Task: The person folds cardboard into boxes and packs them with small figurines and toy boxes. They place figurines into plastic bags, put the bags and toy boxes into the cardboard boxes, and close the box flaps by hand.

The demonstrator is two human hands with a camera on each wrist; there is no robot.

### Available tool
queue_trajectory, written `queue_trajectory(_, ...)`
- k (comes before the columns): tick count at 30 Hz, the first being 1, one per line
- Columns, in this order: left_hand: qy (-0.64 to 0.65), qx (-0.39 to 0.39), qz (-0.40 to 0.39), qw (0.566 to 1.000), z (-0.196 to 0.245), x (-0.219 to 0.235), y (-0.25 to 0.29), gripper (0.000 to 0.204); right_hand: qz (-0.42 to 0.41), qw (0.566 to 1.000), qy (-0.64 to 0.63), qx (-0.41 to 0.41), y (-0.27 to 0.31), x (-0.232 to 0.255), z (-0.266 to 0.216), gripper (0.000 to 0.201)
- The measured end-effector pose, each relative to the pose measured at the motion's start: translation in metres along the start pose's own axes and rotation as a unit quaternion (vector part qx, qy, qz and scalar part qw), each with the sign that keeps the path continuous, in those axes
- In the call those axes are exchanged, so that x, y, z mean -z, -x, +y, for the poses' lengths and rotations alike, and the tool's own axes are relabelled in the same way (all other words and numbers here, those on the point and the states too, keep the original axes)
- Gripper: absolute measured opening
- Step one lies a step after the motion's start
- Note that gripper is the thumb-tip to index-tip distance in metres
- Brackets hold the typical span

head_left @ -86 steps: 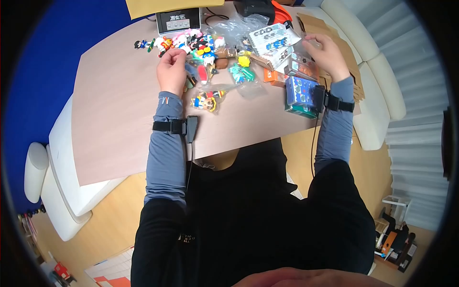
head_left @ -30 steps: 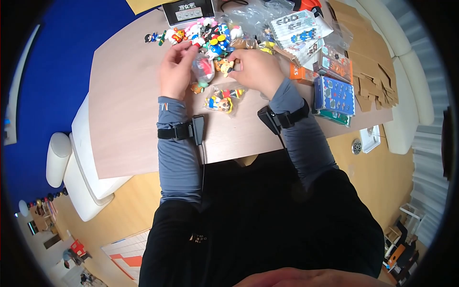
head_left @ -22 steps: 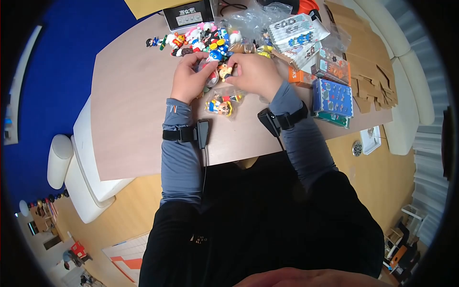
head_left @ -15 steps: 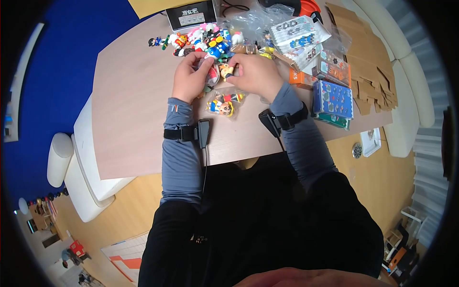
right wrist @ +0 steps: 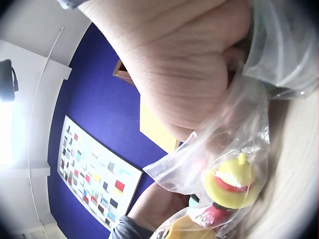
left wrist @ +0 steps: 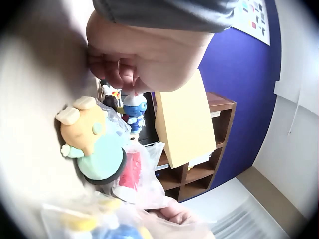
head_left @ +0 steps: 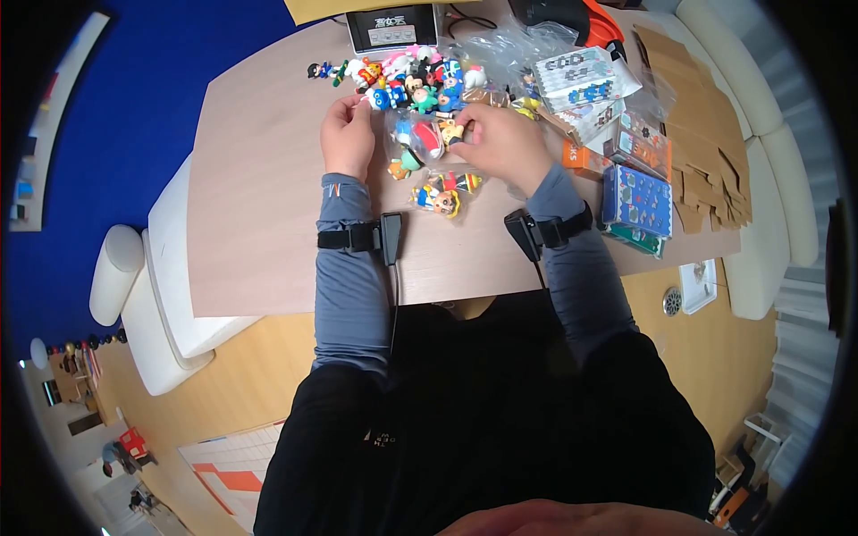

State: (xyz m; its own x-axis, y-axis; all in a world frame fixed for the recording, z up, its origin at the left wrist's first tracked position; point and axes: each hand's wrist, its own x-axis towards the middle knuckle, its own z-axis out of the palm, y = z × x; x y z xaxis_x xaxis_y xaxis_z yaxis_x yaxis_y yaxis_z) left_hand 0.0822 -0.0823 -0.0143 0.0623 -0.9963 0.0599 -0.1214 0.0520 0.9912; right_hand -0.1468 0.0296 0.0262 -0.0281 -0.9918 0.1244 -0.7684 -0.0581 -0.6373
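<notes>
In the head view my left hand point(head_left: 347, 143) pinches a small blue-and-white toy figurine point(head_left: 384, 96) at the front left of the toy pile. The left wrist view shows this blue figurine point(left wrist: 134, 115) upright beneath the fingertips. My right hand point(head_left: 508, 147) pinches a tan toy figurine point(head_left: 451, 134); its far side is covered by the fingers. Between the hands lies a bagged red-and-blue toy point(head_left: 427, 138). Nearer me are an orange-and-mint figurine point(head_left: 407, 163) and bagged figurines point(head_left: 438, 198), one with a yellow hat point(right wrist: 232, 181).
Several figurines point(head_left: 424, 67) crowd together before a black box point(head_left: 393, 29). Clear plastic bags point(head_left: 514, 54) and printed paper point(head_left: 581, 80) lie behind my right hand. Small boxes point(head_left: 636, 198) and flattened brown cardboard point(head_left: 702, 134) are on the right of the table point(head_left: 259, 196).
My right hand has come from the boxes on the right to the toys and now pinches the tan figurine. My left hand has shifted left, carrying the blue figurine to the pile's edge.
</notes>
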Motion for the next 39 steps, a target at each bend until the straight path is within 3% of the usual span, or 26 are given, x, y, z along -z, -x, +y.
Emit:
queue_trajectory(7, -0.094, -0.036, 0.078, 0.992, 0.006, -0.001, 0.008, 0.02, 0.007, 1.0, 0.003, 0.004, 0.0, 0.001, -0.001, 0.032)
queue_trajectory(10, -0.026, -0.058, 0.006, 0.998, 0.018, -0.001, 0.013, 0.025, -0.008, 1.0, -0.01, -0.007, 0.0, 0.003, -0.003, 0.032)
queue_trajectory(12, -0.072, -0.074, -0.127, 0.986, 0.031, -0.006, 0.024, 0.028, -0.008, 1.0, -0.002, -0.002, -0.001, 0.0, 0.0, 0.032)
queue_trajectory(13, -0.092, -0.039, -0.185, 0.978, 0.041, -0.008, 0.033, 0.027, -0.007, 1.0, -0.001, -0.002, -0.001, -0.001, 0.001, 0.032)
queue_trajectory(14, -0.091, -0.039, -0.186, 0.978, 0.035, -0.008, 0.031, 0.027, -0.002, 1.0, 0.001, 0.004, -0.002, -0.002, 0.002, 0.032)
queue_trajectory(16, -0.103, -0.067, -0.282, 0.952, 0.02, -0.008, 0.026, 0.019, 0.002, 1.0, 0.003, 0.01, -0.002, -0.002, 0.002, 0.032)
queue_trajectory(18, -0.071, -0.034, -0.295, 0.952, 0.022, -0.007, 0.026, 0.015, -0.002, 1.0, 0.01, 0.007, -0.002, 0.0, -0.001, 0.032)
queue_trajectory(20, -0.007, -0.02, -0.219, 0.976, 0.023, -0.008, 0.024, 0.018, -0.005, 1.0, 0.01, 0.003, -0.001, 0.002, -0.002, 0.032)
queue_trajectory(21, -0.007, -0.021, -0.219, 0.976, 0.021, -0.008, 0.021, 0.018, -0.007, 1.0, 0.01, -0.001, 0.0, 0.002, -0.003, 0.032)
queue_trajectory(23, 0.144, 0.0, -0.159, 0.977, 0.018, -0.007, 0.017, 0.02, -0.006, 1.0, 0.005, 0.003, 0.0, 0.002, -0.002, 0.031)
queue_trajectory(27, 0.082, 0.034, -0.086, 0.992, 0.018, 0.002, 0.011, 0.025, -0.03, 0.999, 0.011, 0.0, 0.0, 0.005, -0.005, 0.034)
queue_trajectory(30, 0.037, 0.012, -0.062, 0.997, 0.007, 0.006, 0.004, 0.025, -0.038, 0.998, -0.027, 0.031, 0.0, 0.001, 0.002, 0.04)
queue_trajectory(34, 0.091, 0.002, -0.018, 0.996, 0.006, 0.006, 0.003, 0.024, 0.019, 0.994, -0.022, 0.102, -0.001, -0.008, 0.011, 0.041)
queue_trajectory(36, 0.144, -0.028, 0.059, 0.987, 0.005, 0.008, 0.001, 0.023, 0.029, 0.988, -0.113, 0.106, -0.004, -0.007, 0.008, 0.035)
queue_trajectory(38, 0.158, -0.027, 0.063, 0.985, 0.004, 0.011, -0.001, 0.022, 0.022, 0.986, -0.145, 0.079, -0.006, -0.007, 0.006, 0.028)
queue_trajectory(39, 0.164, -0.027, 0.074, 0.983, 0.004, 0.01, -0.002, 0.022, 0.063, 0.972, -0.194, 0.116, -0.009, -0.012, 0.009, 0.026)
